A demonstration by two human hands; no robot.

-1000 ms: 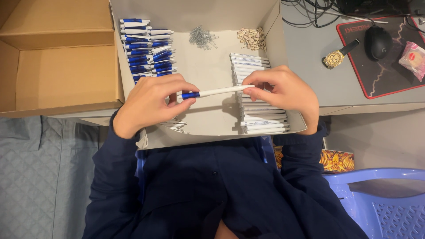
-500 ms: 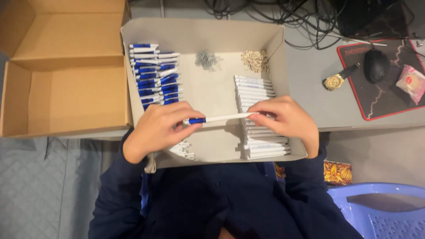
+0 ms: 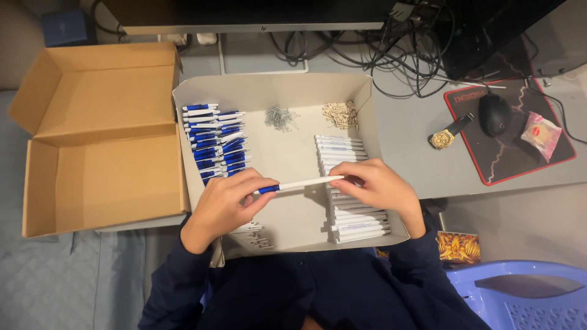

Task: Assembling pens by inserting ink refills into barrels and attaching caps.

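We held one white-and-blue pen [image 3: 298,184] level over the tray [image 3: 287,143]: left hand [image 3: 227,205] pinching blue end, right hand [image 3: 378,186] pinching white tip.

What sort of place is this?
Likely a home or office computer desk used for pen assembly: a monitor, mouse on a mat, and a tray of pen parts, both hands holding a pen.

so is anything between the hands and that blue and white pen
No. The left hand grips the blue and white plastic pen at its blue end, and the right hand pinches the white end. Nothing visible lies between fingers and pen.
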